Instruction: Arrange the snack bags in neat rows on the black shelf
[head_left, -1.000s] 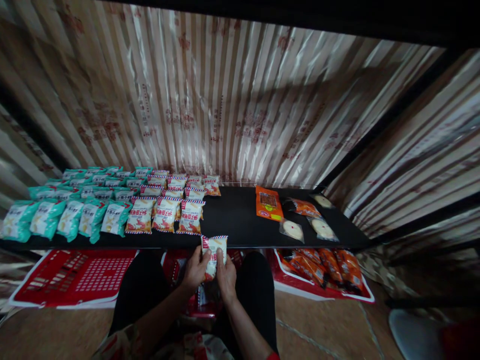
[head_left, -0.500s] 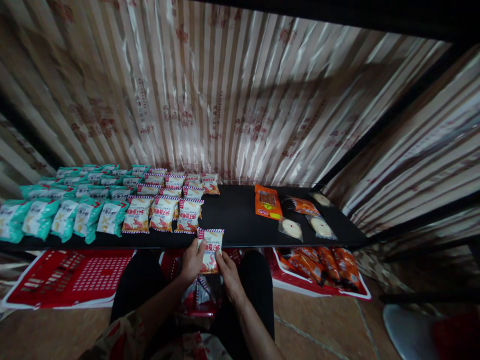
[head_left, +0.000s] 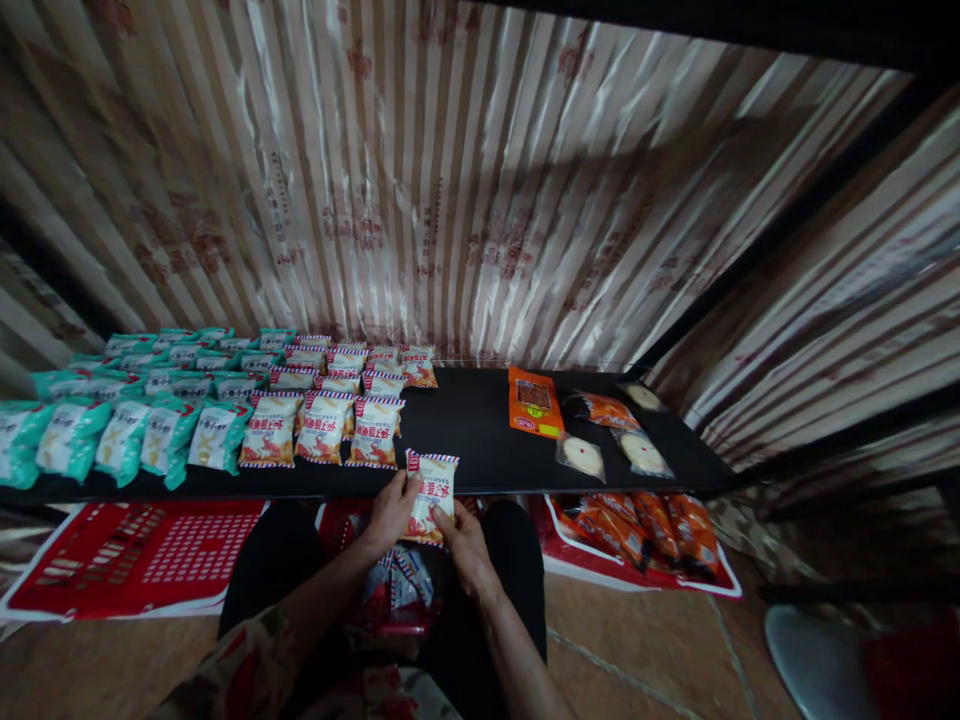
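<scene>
Between my two hands is a snack bag (head_left: pixel 431 497), white and orange with a striped top edge, held upright at the front edge of the black shelf (head_left: pixel 472 440). My left hand (head_left: pixel 391 512) grips its left side. The fingers of my right hand (head_left: pixel 463 545) close on its lower right side. Just beyond stand rows of matching snack bags (head_left: pixel 322 425), and left of them rows of teal and white snack bags (head_left: pixel 217 435).
An orange packet (head_left: pixel 534 402), a dark orange packet (head_left: pixel 609 410) and round pale items in clear wrap (head_left: pixel 581 457) lie on the right. Below are a red basket (head_left: pixel 191 555) and another holding orange packets (head_left: pixel 656 525). A striped curtain (head_left: pixel 450 180) hangs behind.
The held snack bag has moved slightly right and up, tilting a little, with both hands still on it. The bags on the shelf have stayed in place.
</scene>
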